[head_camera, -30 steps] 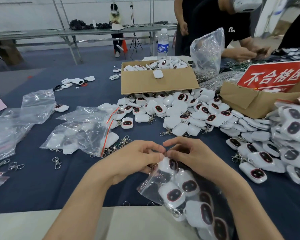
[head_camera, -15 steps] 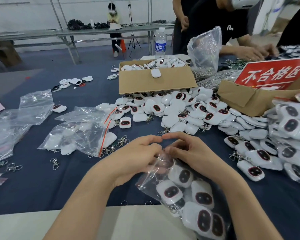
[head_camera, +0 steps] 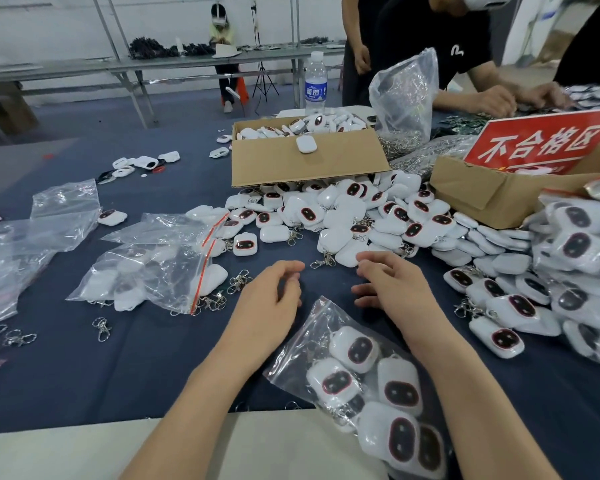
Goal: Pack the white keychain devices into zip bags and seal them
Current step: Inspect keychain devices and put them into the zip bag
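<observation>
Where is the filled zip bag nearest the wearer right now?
In the head view, the filled zip bag lies lower centre-right on the blue tablecloth, just below the left hand and right hand, partly under the right forearm.
</observation>
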{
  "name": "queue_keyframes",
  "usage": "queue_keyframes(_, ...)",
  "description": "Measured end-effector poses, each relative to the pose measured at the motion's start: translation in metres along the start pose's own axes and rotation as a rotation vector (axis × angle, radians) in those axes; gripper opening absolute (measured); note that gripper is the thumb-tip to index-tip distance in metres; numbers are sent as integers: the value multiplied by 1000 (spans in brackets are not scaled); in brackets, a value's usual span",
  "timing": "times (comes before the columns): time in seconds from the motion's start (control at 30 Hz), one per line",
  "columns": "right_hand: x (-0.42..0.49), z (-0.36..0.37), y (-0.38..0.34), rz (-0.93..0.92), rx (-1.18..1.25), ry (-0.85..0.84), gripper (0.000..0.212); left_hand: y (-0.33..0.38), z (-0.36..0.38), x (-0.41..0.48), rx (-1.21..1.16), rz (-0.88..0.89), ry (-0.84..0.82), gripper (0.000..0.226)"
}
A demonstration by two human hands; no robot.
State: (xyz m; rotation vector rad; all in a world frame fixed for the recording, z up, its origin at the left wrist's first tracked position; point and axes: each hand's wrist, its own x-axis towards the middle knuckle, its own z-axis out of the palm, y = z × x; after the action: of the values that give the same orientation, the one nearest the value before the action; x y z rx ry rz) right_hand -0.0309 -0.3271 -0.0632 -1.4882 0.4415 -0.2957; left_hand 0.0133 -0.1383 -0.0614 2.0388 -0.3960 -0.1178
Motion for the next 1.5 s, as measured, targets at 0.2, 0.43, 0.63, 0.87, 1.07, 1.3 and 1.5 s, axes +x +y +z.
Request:
queue_keyframes(0.2,-2,2,2,-98,-198,-62,33,-5,4,0,-16,7,73,27)
queue_keyframes(0.43,-1,5,1,-100,-364,-56,32,-4,5,-1,-7,21,75,31)
queue_keyframes(0.63,-2,2,1,-86,-302,59,15,-3,5,0,-23,6,89,33)
queue_keyframes(0.87,-6,6,1,-267,-794,-50,45,-3,5,1,-23,11,87,32)
queue_keyframes(1.07,-8,11,3,-266,-932,-73,34,-3,5,1,-28,14,90,32)
queue_keyframes(1.3,-10,14,-1,-274,-1012,-87,36,-5,6,3,10,36,82,31)
queue_keyframes(1.5,-7,3,-6,-236,-771,-168,21,-5,5,3,-5,58,48,19)
